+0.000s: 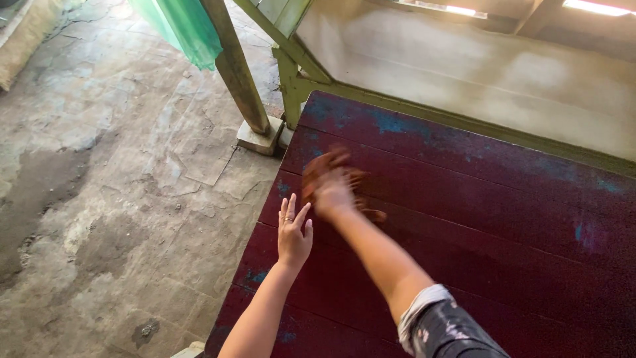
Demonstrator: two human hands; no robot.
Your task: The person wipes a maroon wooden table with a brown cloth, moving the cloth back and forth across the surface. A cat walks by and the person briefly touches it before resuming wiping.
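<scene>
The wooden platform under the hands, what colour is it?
Dark red platform with worn blue patches, seen in the head view.

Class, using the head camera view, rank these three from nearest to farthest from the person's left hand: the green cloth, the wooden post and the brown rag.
Measured from the left hand:
1. Brown rag, just above and right of it, blurred under the right hand on the dark red boards.
2. Wooden post, farther up, standing at the platform's corner.
3. Green cloth, farthest, hanging at the top left beside the post.

Dark red plank platform (503,219) with worn blue patches, brown cloth (331,174) on it
</scene>
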